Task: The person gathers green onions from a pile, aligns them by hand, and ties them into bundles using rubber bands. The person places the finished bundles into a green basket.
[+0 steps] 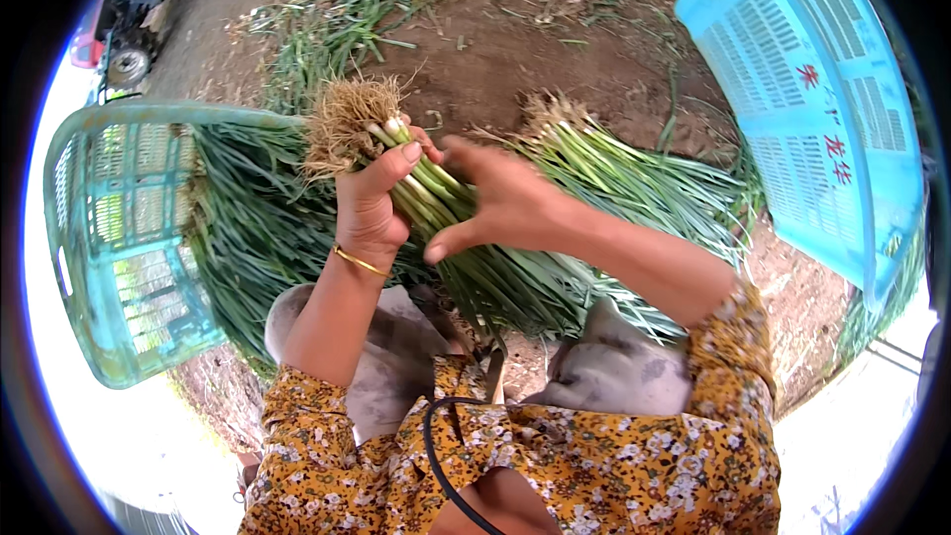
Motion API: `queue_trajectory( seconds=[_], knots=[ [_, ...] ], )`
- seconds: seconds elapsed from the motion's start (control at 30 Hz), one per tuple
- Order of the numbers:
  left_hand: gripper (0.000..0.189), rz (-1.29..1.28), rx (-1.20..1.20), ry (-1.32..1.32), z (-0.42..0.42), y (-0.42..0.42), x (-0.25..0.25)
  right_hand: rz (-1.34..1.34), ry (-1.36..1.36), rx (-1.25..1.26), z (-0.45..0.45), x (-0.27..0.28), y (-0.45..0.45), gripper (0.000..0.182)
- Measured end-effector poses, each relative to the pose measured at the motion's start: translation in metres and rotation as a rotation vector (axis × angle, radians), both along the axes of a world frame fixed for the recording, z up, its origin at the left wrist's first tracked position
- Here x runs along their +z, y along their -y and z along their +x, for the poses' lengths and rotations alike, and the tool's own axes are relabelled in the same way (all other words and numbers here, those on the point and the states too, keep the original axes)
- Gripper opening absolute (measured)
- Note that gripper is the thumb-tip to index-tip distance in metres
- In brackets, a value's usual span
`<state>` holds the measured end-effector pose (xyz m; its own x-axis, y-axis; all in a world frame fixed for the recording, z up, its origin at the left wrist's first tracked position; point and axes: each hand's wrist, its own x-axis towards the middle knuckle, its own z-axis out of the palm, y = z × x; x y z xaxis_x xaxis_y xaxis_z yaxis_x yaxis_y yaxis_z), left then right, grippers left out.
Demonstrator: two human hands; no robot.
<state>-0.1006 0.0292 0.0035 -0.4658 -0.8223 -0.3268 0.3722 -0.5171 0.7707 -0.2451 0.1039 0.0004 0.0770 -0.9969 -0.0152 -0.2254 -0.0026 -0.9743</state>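
Observation:
My left hand [379, 200] grips a bunch of green onions [431, 197] just below its brown roots, which point up and to the left. The long leaves of the bunch hang down to the lower right. Beside the stalks is my right hand [498, 197], slightly blurred, its thumb and fingers spread; whether it touches them I cannot tell. A pile of green onions [609, 152] lies on the ground to the right, roots away from me. More green onions [260, 215] fill the mouth of a tipped green plastic basket [111, 115] on the left.
At the right stands a blue plastic crate [810, 126] bearing red writing. Loose leaves [349, 15] lie scattered on the dirt ground [475, 74] at the far side. A vehicle's wheel [128, 65] shows at the upper left. A black cable [438, 453] hangs before my patterned shirt.

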Motion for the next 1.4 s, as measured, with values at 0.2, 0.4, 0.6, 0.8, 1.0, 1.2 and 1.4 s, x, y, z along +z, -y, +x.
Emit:
queue_trajectory(
  seconds=[0.2, 0.4, 0.6, 0.8, 1.0, 1.2, 1.4],
  knots=[
    [0.056, -0.019, -0.205, -0.002, -0.011, -0.027, 0.009, 0.382, 0.575, 0.335, 0.015, -0.051, -0.013, 0.043],
    [0.05, 0.119, -0.415, 0.149, -0.003, -0.024, 0.003, 0.478, 0.652, 0.464, -0.008, -0.062, -0.024, 0.05],
    [0.048, 0.08, -0.359, 0.226, 0.001, -0.016, -0.005, 0.537, -0.957, -0.263, -0.131, -0.199, -0.025, 0.018],
    [0.049, 0.066, -0.371, 0.256, -0.002, -0.017, -0.01, 0.54, -0.786, -0.17, -0.184, -0.255, -0.07, 0.026],
    [0.049, 0.039, -0.403, 0.301, -0.002, -0.017, -0.01, 0.617, -0.77, -0.196, -0.184, -0.252, -0.074, 0.03],
    [0.048, 0.003, -0.415, 0.33, -0.004, -0.02, -0.011, 0.622, -0.735, -0.215, -0.181, -0.255, -0.066, 0.036],
    [0.048, 0.004, -0.399, 0.311, -0.004, -0.02, -0.012, 0.589, -0.711, -0.315, -0.165, -0.231, -0.038, 0.036]
  ],
)
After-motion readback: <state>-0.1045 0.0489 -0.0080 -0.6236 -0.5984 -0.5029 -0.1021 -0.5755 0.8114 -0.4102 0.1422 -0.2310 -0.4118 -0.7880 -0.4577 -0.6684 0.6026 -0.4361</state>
